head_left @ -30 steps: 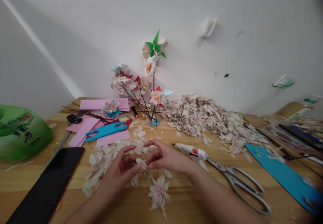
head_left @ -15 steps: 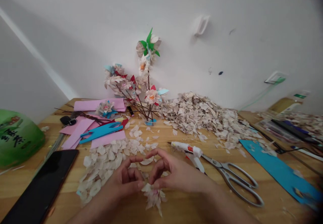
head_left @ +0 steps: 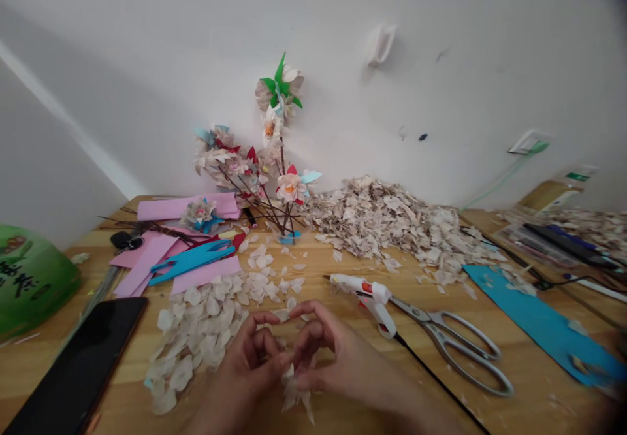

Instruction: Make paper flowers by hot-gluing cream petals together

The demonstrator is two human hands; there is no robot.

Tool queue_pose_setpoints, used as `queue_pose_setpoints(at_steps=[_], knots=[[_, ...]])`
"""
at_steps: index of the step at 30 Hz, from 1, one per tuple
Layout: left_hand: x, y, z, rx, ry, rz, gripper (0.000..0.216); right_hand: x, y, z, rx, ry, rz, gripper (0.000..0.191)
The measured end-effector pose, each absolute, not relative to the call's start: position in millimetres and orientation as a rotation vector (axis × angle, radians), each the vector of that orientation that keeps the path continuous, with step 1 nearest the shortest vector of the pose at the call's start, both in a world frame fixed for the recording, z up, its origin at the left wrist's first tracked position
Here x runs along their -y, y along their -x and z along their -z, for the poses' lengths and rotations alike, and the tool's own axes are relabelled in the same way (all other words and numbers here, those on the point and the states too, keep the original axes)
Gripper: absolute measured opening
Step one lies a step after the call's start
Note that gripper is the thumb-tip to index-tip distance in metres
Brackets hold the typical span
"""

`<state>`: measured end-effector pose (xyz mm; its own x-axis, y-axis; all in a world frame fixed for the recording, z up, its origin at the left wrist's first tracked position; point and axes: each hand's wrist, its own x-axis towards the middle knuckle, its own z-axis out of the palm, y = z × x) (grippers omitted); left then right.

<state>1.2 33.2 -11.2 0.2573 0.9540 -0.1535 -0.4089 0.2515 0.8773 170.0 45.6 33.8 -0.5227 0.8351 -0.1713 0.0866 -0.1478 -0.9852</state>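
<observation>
A pale handmade flower (head_left: 298,401) with pointed petals hangs below my fingers at the front of the table. My left hand (head_left: 257,360) is curled, its thumb and fingertips pinching the flower's upper edge. From the other side my right hand (head_left: 330,356) grips the same flower between thumb and curled fingers. The hands hide most of the flower's upper part. Loose whitish petals (head_left: 198,321) lie spread to the left of and behind my hands. To the right rest a white glue gun (head_left: 365,291) and scissors (head_left: 448,337) with grey handles.
Finished flowers on twigs (head_left: 289,187) stand in a clear cup at the back. Beside them rises a heap of dried petals (head_left: 382,216). A black phone (head_left: 78,363), pink paper (head_left: 189,206) and a green bag (head_left: 34,285) occupy the left; blue paper (head_left: 539,321) lies right.
The view has shifted slightly. My hands sit a little lower, still holding the flower, which is now more covered by them. More of the glue gun and its cord shows.
</observation>
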Motion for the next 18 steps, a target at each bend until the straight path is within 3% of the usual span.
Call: queue_pose_setpoints(at_steps=[6, 18], knots=[[-32, -4, 16, -0.784, -0.785, -1.063, 0.041, -43, -168, -34, 1.533, 1.151, -1.63, 0.05], [-25, -9, 6, -0.726, -0.416, -0.979, 0.047, -51, -169, -15, 1.317, 0.826, -1.837, 0.059]])
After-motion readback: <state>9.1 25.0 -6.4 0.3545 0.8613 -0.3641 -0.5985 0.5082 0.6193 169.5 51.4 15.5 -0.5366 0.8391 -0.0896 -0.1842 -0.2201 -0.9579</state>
